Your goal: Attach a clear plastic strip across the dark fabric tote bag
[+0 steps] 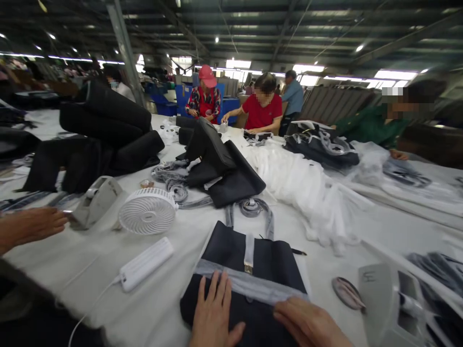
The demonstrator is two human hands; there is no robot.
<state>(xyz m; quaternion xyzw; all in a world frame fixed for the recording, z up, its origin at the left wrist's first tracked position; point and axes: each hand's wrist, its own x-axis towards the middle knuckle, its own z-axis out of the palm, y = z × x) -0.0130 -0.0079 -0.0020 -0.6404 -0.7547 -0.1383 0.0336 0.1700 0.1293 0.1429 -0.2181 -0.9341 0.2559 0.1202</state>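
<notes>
A dark flap bag (242, 289) lies flat on the white-covered table in front of me. A strip of translucent wrapping (253, 284) runs across it, and a wrapped strap with a gold-coloured clasp (248, 268) sits at its middle. Flat on the bag's front rests my left hand (214, 308), fingers spread, their tips at the wrapping. My right hand (307, 320) lies on the bag's right side near the strip's end, fingers extended and close together; its underside is hidden. Wrapped handles (269, 219) stretch out beyond the bag's far edge.
A white fan (147, 212), a white power bank (145, 262) with a cable, and a tape dispenser (96, 200) stand left, beside another person's hand (32, 226). Another dispenser (390, 303) and a tape roll (349, 292) are right. Black bags (217, 159) and white wrapping (289, 173) lie beyond.
</notes>
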